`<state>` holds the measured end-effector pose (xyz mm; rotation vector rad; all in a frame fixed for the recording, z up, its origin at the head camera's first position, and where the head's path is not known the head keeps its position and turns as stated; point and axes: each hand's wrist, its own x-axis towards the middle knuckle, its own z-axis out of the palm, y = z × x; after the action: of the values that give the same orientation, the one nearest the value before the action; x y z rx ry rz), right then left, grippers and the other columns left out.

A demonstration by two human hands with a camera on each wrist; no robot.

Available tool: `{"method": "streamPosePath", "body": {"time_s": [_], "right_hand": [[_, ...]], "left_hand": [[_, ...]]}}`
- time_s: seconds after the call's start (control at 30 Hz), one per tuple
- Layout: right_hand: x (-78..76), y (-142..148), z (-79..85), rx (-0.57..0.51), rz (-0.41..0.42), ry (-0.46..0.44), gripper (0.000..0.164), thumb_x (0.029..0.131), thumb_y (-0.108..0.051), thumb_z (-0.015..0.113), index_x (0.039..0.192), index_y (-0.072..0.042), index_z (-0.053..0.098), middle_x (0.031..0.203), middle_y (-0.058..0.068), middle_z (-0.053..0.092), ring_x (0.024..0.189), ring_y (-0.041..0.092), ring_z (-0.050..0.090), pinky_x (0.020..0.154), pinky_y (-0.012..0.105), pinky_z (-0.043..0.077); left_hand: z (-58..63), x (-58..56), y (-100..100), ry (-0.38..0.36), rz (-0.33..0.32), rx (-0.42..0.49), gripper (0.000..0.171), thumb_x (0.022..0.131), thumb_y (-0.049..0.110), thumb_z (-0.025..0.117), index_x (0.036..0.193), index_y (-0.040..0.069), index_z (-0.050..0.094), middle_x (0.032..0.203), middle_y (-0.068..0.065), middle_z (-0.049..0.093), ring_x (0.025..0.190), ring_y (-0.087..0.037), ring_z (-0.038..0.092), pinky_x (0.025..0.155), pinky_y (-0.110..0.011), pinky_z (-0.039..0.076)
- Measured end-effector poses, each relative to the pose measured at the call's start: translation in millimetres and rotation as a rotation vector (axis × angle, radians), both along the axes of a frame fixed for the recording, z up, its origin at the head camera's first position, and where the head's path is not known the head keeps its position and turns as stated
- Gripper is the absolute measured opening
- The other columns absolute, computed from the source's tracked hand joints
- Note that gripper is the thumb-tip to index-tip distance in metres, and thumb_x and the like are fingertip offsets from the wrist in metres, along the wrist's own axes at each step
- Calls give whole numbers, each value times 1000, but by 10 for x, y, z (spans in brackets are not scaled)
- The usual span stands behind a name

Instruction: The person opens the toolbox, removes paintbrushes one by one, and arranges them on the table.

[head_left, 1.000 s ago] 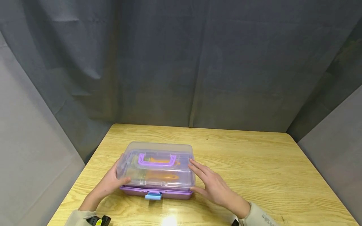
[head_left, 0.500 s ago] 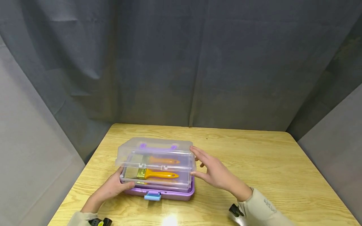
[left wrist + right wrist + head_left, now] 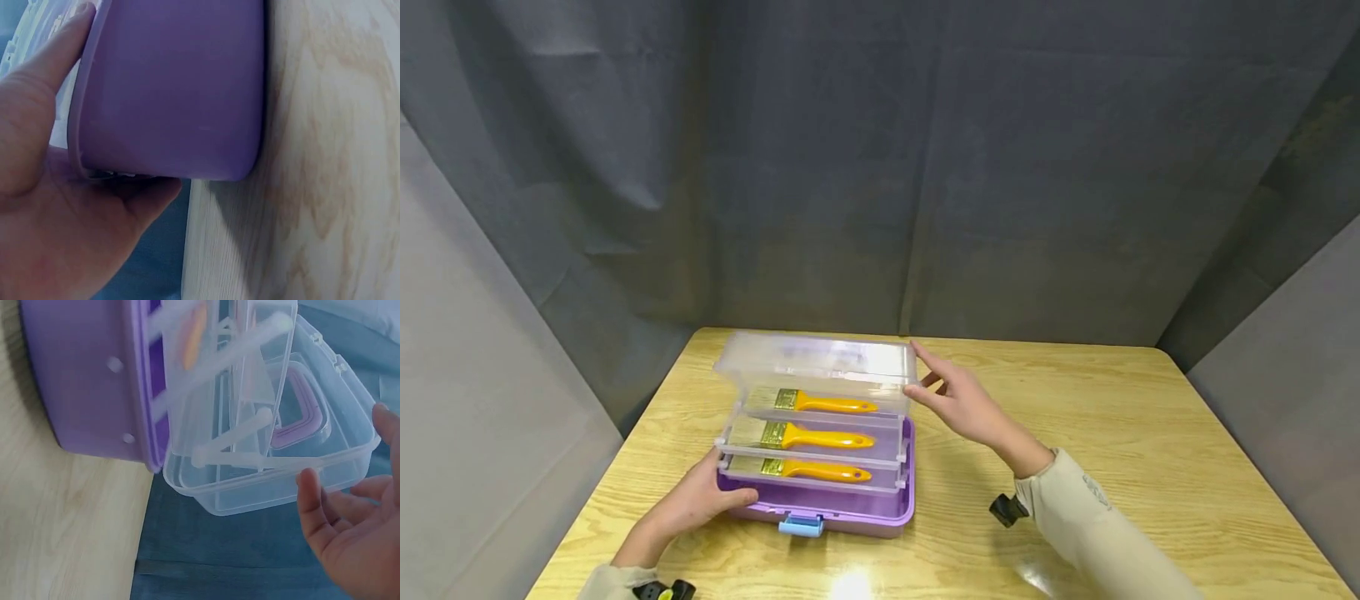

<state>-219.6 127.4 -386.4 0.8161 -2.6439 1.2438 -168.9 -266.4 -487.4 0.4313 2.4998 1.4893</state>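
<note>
1. Wooden table (image 3: 1075, 433) fills the lower half of the head view, with dark grey fabric curtains (image 3: 880, 167) hanging behind and to both sides.
2. On the left part of the table sits a purple plastic storage box (image 3: 850, 508) with a light blue latch (image 3: 801, 525) on its near front edge.
3. The box stands open: its clear plastic lid (image 3: 820, 360) is swung up and back, and clear tiered trays (image 3: 808, 454) fan out in steps between the lid and the purple base.
4. Three paintbrushes (image 3: 805, 436) with orange handles lie in the tiers, one above the other, bristles to the left and handles to the right.
5. The left hand (image 3: 700, 500) grips the near left corner of the purple base; in the left wrist view the thumb lies over the rim and the fingers curl under the box's side.
6. The right hand (image 3: 958, 400) is by the right end of the raised lid, fingers straight and spread. The fingertips (image 3: 310, 487) lie at the lid's edge; whether they touch it cannot be told.
7. A pale long sleeve (image 3: 1097, 525) covers the right forearm, with a small black device (image 3: 1006, 508) at the wrist.
</note>
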Motion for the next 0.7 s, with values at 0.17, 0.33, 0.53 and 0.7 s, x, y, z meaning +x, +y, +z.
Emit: {"method": "streamPosePath", "body": {"time_s": [0.17,0.33,0.53,0.7], "right_hand": [[-167,-2,25,-76,-53,-108,66,94,-38,58,149,-15,30,137,10,50,79,19,58,61,30,50],[-338,-8,15,-160,-78,-237,66,95,-45,53,150,-19,28,149,5,36,84,23,56,72,40,51],[-576,-34,-49,-271,-72,-341,64,99,-45,43,150,-11,26,155,4,23,133,28,37,97,50,42],[-728,-64,-202,-376,-59,-482,58,103,-40,30,152,-11,15,157,9,12,136,37,28,102,53,36]], "left_hand": [[9,-3,0,18,-43,54,95,82,15,75,152,13,11,150,-17,31,133,-36,33,107,-55,21],[-19,-12,-11,64,-82,84,98,82,11,74,153,18,8,152,-16,27,135,-37,29,107,-56,18],[-37,-20,-23,109,-81,58,105,80,15,76,153,18,0,156,-18,12,138,-39,18,106,-52,12],[-21,-27,-27,85,-79,54,105,81,15,75,153,13,-3,156,-20,3,139,-41,11,107,-53,10]]}}
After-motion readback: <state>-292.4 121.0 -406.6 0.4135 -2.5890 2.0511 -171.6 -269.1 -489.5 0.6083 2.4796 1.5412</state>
